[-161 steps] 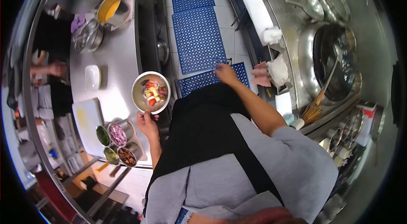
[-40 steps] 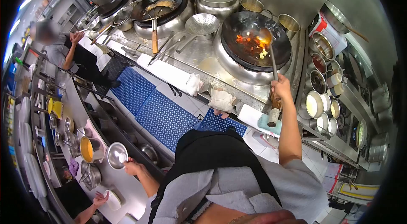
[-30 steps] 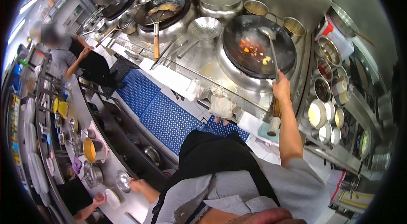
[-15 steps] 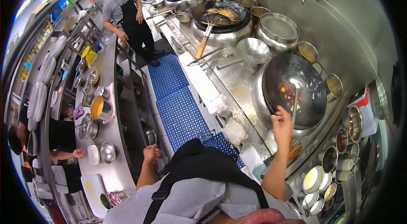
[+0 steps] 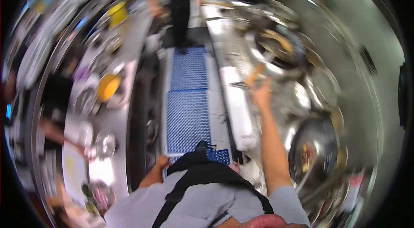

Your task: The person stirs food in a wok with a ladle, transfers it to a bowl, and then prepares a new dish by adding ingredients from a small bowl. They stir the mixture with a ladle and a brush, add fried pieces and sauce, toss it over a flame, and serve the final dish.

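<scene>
My right hand is stretched forward over the stove edge. It is close to the wooden handle of a skimmer resting in the far wok; blur hides whether they touch and how the fingers are set. A long brown piece of food lies in that wok. Low by my left side, my left hand has its fingers curled in, with nothing seen in them. The near wok, right of my right forearm, holds a ladle and some reddish-yellow food.
A perforated strainer and metal pots stand on the range. Blue mats cover the aisle. Along the left counter are bowls and a pot of yellow liquid. A co-worker in a black apron stands ahead.
My view has swung toward the range's far end. My right hand has moved from beside the near wok's ladle to near the skimmer's handle. My left hand stays low.
</scene>
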A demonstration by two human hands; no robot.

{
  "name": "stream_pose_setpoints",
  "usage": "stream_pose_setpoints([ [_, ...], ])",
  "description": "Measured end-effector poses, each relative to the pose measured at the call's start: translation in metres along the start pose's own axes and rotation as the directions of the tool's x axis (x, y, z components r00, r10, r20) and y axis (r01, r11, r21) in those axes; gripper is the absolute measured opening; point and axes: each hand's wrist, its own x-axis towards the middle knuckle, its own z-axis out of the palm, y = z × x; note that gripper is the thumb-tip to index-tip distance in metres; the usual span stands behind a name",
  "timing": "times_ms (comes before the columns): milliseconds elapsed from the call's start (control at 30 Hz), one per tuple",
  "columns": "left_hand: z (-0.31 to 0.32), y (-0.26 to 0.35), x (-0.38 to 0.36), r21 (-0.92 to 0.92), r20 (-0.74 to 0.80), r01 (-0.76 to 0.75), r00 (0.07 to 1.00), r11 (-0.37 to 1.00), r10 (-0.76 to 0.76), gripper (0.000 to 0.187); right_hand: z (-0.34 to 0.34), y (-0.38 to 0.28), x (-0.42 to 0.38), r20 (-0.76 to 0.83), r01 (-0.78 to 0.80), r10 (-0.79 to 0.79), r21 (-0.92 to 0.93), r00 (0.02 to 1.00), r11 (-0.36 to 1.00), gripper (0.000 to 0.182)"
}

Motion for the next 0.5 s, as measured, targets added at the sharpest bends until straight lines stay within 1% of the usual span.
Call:
stream_pose_setpoints([
  [33,0.003,-0.006,0.008,0.135,-0.050,-0.053,0.997,0.989,0.061,0.041,0.021,0.021,0.033,-0.013,-0.076,0.075,-0.096,0.997,0.992,0.104],
  [67,-0.003,0.003,0.012,0.391,-0.021,-0.083,0.995,0.917,0.099,0.046,0.042,0.044,0.068,-0.027,-0.152,0.150,-0.190,0.988,0.970,0.114],
  [100,-0.004,0.000,0.014,0.119,-0.001,-0.042,0.999,0.992,0.043,0.051,0.058,0.064,0.099,-0.033,-0.306,0.305,-0.137,0.952,0.942,0.117],
  [133,-0.007,-0.005,0.020,0.193,-0.081,-0.155,0.982,0.969,0.173,0.046,0.088,0.095,0.131,-0.027,-0.414,0.414,0.013,0.910,0.910,0.121],
  [167,-0.010,0.018,0.007,-0.142,-0.137,0.078,0.986,0.987,-0.098,0.037,0.109,0.120,0.149,0.040,-0.498,0.498,0.164,0.866,0.852,0.124],
  [200,-0.017,0.028,-0.006,-0.280,-0.155,0.107,0.976,0.954,-0.155,0.031,0.125,0.132,0.159,0.103,-0.580,0.579,0.302,0.809,0.756,0.128],
  [267,-0.022,0.043,-0.017,-0.505,-0.149,0.132,0.960,0.853,-0.237,0.023,0.129,0.101,0.150,0.037,-0.558,0.558,0.099,0.829,0.824,0.131],
  [300,-0.018,0.002,0.012,-0.312,-0.058,0.138,0.985,0.940,-0.164,0.022,0.119,0.093,0.148,-0.022,-0.559,0.559,-0.003,0.829,0.829,0.133],
  [333,-0.020,-0.017,0.010,0.265,-0.094,-0.092,0.988,0.960,0.121,0.024,0.122,0.112,0.157,-0.074,-0.487,0.488,-0.290,0.870,0.824,0.134],
  [367,-0.017,-0.023,0.016,0.737,0.048,-0.315,0.907,0.597,0.419,0.027,0.110,0.091,0.147,-0.082,-0.418,0.419,-0.365,0.904,0.832,0.135],
  [400,-0.024,-0.014,0.014,0.686,0.165,-0.315,0.945,0.656,0.281,0.027,0.099,0.063,0.137,-0.080,-0.476,0.485,-0.387,0.871,0.790,0.133],
  [433,-0.024,0.006,0.003,0.231,0.055,-0.031,0.998,0.972,0.019,0.027,0.083,0.047,0.128,0.051,-0.441,0.457,-0.182,0.888,0.879,0.135],
  [467,-0.023,0.015,-0.004,-0.286,0.109,0.318,0.948,0.904,-0.299,0.028,0.098,0.067,0.134,0.064,-0.466,0.478,-0.143,0.876,0.873,0.138],
  [500,-0.018,-0.010,0.021,-0.267,0.206,0.326,0.939,0.907,-0.277,0.027,0.109,0.068,0.127,0.034,-0.440,0.439,0.037,0.898,0.897,0.141],
])
